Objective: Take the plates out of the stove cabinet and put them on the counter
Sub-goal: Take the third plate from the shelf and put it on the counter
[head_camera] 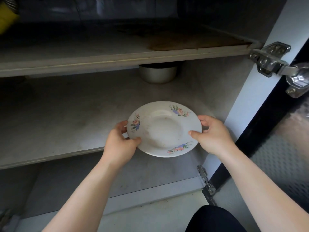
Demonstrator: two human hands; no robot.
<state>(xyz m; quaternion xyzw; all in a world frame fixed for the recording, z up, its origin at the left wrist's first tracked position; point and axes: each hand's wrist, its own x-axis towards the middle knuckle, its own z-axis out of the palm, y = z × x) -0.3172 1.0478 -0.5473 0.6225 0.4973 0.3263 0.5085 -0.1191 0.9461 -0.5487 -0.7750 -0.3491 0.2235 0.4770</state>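
Note:
A white plate [164,129] with pink and blue flower prints on its rim sits over the front edge of the cabinet's middle shelf [50,124]. My left hand [120,144] grips its left rim, thumb on top and fingers underneath. My right hand [212,133] grips the right rim the same way. The plate is tilted slightly toward me, and I cannot tell whether it still touches the shelf.
A pale metal pot [158,73] stands at the back of the same shelf, half hidden under the upper shelf [117,59]. The open cabinet door [274,131] with metal hinges [270,59] is at the right. A yellow object [6,20] is at the top left.

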